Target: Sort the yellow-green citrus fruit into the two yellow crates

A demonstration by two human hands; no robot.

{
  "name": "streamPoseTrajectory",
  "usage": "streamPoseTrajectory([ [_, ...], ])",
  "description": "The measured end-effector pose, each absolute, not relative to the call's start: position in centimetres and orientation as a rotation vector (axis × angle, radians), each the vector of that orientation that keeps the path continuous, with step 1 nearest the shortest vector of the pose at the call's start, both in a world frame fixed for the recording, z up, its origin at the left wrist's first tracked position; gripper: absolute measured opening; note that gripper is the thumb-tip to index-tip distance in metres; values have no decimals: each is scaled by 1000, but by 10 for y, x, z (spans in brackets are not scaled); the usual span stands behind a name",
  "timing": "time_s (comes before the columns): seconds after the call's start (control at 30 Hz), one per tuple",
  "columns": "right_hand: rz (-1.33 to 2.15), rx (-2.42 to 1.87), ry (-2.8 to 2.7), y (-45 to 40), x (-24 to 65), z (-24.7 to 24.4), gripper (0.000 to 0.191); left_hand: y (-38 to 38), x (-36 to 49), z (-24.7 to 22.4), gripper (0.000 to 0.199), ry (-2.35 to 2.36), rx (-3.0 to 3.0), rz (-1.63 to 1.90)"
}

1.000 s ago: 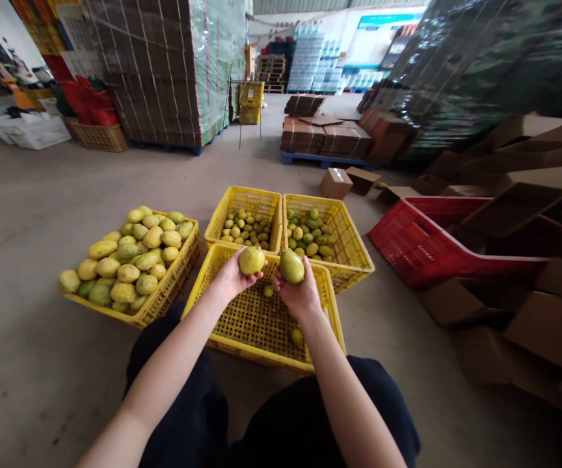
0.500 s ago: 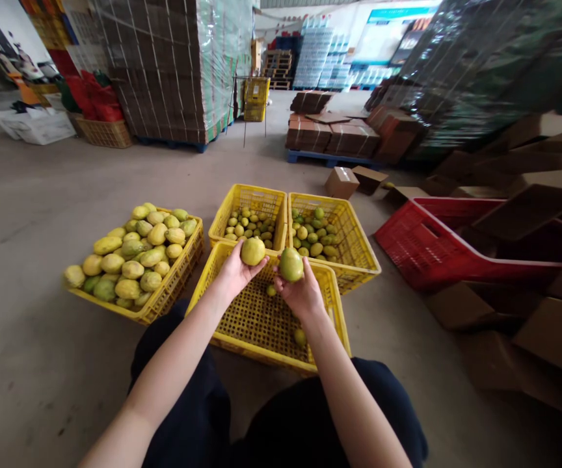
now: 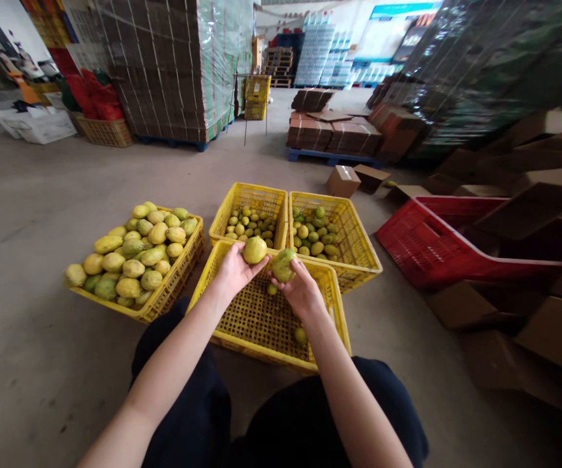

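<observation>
My left hand (image 3: pixel 237 270) is closed around a round yellow fruit (image 3: pixel 254 250), its kind unclear. In my right hand (image 3: pixel 302 286) is a green-yellow fruit (image 3: pixel 283 265) with brownish marks on its skin. Both fruits are held side by side, a little apart, over the front yellow crate (image 3: pixel 256 354). Down in that crate lie a small greenish fruit (image 3: pixel 272 289) and another fruit (image 3: pixel 300 335) by the right forearm. My hands and forearms hide part of its floor.
On the left stands a yellow crate (image 3: pixel 183 276) heaped with yellow-green fruit. Two more yellow crates, rear left (image 3: pixel 248 188) and rear right (image 3: pixel 359 234), hold smaller-looking fruit. A red crate (image 3: pixel 408 247) and cardboard boxes (image 3: pixel 554 331) crowd the right side.
The fruit in my right hand has been turned, showing a blemished side, and has shifted slightly left. My left hand keeps its fruit at nearly the same spot.
</observation>
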State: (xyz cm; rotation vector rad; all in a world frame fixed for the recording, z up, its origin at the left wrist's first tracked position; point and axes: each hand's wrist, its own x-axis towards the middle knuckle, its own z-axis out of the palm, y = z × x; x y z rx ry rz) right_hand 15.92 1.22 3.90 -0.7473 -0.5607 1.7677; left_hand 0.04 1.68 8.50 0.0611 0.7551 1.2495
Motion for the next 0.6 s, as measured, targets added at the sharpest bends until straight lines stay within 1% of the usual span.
streamPoseTrajectory([
  [0.17, 1789, -768, -522, 12, 160, 38, 18, 16, 0, 86, 7, 759, 26, 1335],
  [0.23, 1780, -763, -503, 13, 160, 38, 18, 17, 0, 86, 4, 736, 9, 1369],
  [0.37, 1809, -721, -436, 13, 163, 38, 14, 16, -2, 89, 17, 681, -43, 1342],
  [0.5, 1872, -623, -428, 13, 163, 36, 22, 14, -2, 92, 38, 608, -29, 1242],
  [0.53, 1875, -610, -438, 14, 163, 35, 22, 14, -1, 92, 39, 600, -9, 1238],
  [0.6, 1861, -611, -464, 16, 161, 32, 20, 14, -1, 90, 34, 632, 61, 1249],
])
